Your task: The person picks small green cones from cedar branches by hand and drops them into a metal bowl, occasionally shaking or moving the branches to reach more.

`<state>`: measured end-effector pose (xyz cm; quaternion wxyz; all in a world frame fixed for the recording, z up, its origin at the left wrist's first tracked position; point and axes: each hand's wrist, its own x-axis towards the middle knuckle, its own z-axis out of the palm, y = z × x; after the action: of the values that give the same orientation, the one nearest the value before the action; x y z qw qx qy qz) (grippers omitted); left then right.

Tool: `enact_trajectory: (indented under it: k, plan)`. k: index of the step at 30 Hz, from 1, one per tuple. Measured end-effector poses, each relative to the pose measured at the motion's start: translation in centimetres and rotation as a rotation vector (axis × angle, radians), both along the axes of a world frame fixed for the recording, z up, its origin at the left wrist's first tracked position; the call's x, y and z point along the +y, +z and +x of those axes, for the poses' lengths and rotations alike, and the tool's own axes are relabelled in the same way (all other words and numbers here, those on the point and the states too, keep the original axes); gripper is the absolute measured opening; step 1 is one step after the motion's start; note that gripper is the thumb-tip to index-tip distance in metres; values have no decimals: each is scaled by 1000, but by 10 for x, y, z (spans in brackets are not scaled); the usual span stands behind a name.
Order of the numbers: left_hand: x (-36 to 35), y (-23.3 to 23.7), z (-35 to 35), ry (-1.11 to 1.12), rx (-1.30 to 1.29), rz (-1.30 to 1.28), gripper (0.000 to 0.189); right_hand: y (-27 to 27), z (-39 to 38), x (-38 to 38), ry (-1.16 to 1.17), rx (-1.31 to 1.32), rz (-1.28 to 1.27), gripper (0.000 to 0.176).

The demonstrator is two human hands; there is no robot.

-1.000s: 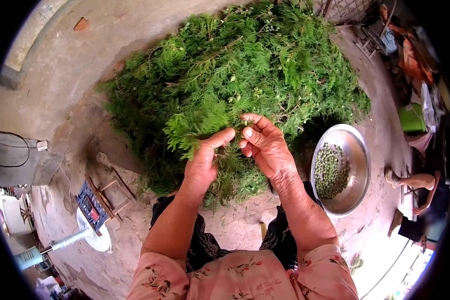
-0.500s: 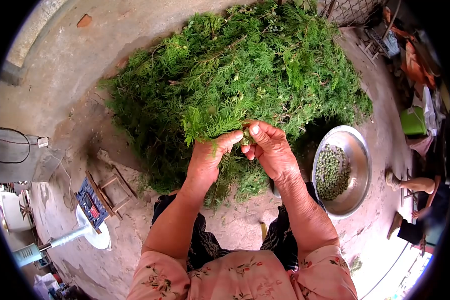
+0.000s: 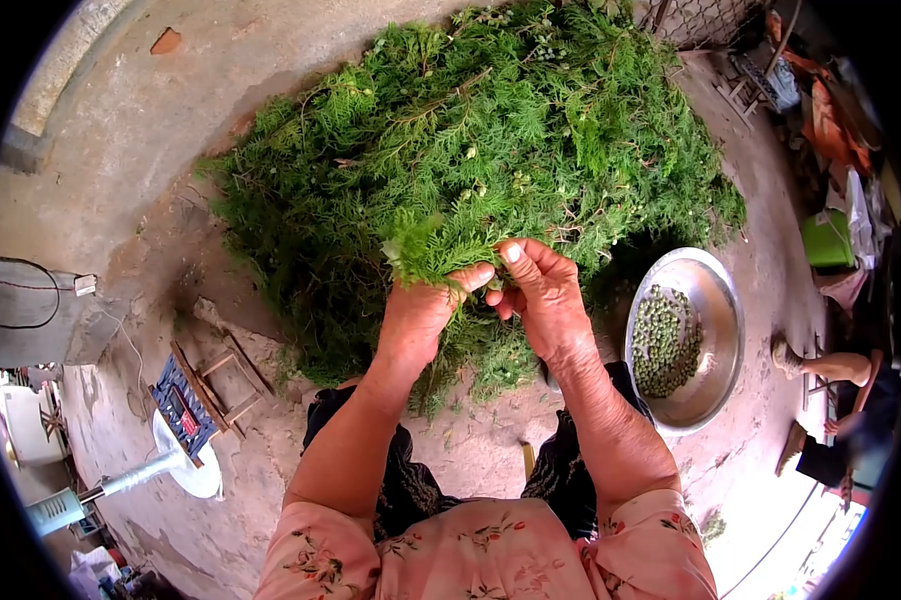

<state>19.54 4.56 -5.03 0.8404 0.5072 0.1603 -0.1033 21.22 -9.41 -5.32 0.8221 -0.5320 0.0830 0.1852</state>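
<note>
In front of a large heap of green conifer branches [image 3: 450, 150], my left hand [image 3: 417, 315] is closed around a leafy cypress-like sprig [image 3: 432, 245]. The sprig's fronds stick up past my thumb. My right hand [image 3: 548, 295] is beside it, thumb and fingers pinched together at the sprig's right end. A bit of small green cones [image 3: 495, 284] shows between the two hands; most of what the right fingers grip is hidden. To the right, a metal basin [image 3: 715, 375] holds many small round green cones [image 3: 665, 345].
A low wooden stool [image 3: 235, 385] and a blue patterned seat [image 3: 182, 405] stand at left, near a fan with a white round base [image 3: 205, 475]. A person's leg [image 3: 835, 370] is at far right. A green container [image 3: 827, 240] sits among clutter there.
The sprig in my left hand has turned, and its fronds have shifted right toward my right hand. The cones between my fingertips show less than before. The basin looks the same.
</note>
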Motion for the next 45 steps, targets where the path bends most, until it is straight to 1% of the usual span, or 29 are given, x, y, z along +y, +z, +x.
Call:
enact_trajectory:
  k: [2, 3, 5, 6, 8, 9, 11, 12, 14, 16, 17, 19, 20, 21, 22, 23, 25, 26, 28, 29, 31, 33, 35, 37, 38, 40, 41, 43, 45]
  plan:
    - [-1, -3, 0, 63, -17, 141, 50, 2, -1, 1, 6, -34, -40, 24]
    - [0, -7, 0, 62, -17, 141, 50, 2, -1, 1, -2, -35, -80, 24]
    - [0, -11, 1, -3, 20, 162, 37, 2, 0, 1, -10, -34, -120, 24]
    - [1, -10, -1, -3, 21, 162, 37, 2, 2, 0, 2, -35, -147, 23]
    - [1, 9, -3, -99, -4, 127, 23, 3, 3, -2, 12, -36, -174, 23]
    - [2, 5, -3, -99, -4, 127, 23, 4, 3, -2, 21, -27, -158, 23]
    - [2, -4, -4, -82, 109, 116, 18, 4, 2, -2, 29, -17, -143, 23]
    - [1, -5, -5, -83, 110, 115, 18, 3, 2, -2, 14, -13, -113, 23]
    - [-3, 1, -5, -44, -24, -9, 19, 1, 2, -2, -1, -8, -84, 23]
    - [-7, 0, -6, -4, -12, 4, 18, -1, 2, -2, 3, 114, 90, 24]
    - [-9, -1, -6, 37, 0, 17, 17, -2, 2, -3, 2, 114, 90, 24]
    - [-11, 2, -4, 48, 3, -2, 16, -6, 3, -5, 24, 71, 264, 24]
    - [-11, 4, -3, 61, 5, -20, 16, -8, 3, -5, 25, 72, 265, 24]
    - [-9, 1, -2, 61, 4, -19, 16, -9, 4, -5, -10, 102, 321, 23]
    - [-6, -3, -1, 77, 60, -41, 16, -9, 5, -5, -45, 132, 377, 23]
    - [-5, -4, 0, 93, 116, -64, 18, -6, 6, -5, -44, 132, 378, 23]
    - [-5, -1, 0, 115, 106, -88, 21, 2, 6, -3, -74, 178, 421, 19]
    - [-5, 1, 0, 147, 124, -68, 21, 1, 6, -3, -73, 178, 421, 19]
    - [-5, -5, 0, 198, 116, -37, 20, -3, 3, -2, 35, 113, 325, 18]
    - [-6, -10, 0, 197, 117, -38, 20, -4, 2, -2, 34, 113, 324, 18]
    - [-7, -16, 0, 234, 120, -1, 19, -7, -1, 0, 59, 24, 233, 22]
    - [-6, -20, 0, 195, 125, -48, 18, -10, -1, 0, 66, 8, 238, 23]
    - [-7, -16, 0, 159, 130, -94, 18, -8, 0, 1, 28, -34, 182, 22]
    - [-13, -8, 0, 212, 57, 13, 17, -2, 1, -3, 39, -50, 153, 22]
    - [-13, -9, 0, 212, 57, 13, 17, 0, 1, -5, 50, -66, 124, 22]
    - [-11, -9, 1, 157, -33, 0, 14, -5, 2, -7, 39, -68, 130, 23]
    - [-11, -8, 1, 158, -33, 1, 14, -6, 2, -7, 28, -70, 137, 24]
    - [-10, -3, 1, 161, 123, -34, 12, -6, 2, -5, 28, -66, 116, 23]
    - [-8, -14, 1, 145, 69, -27, 12, -5, 1, -3, 25, -61, 96, 22]
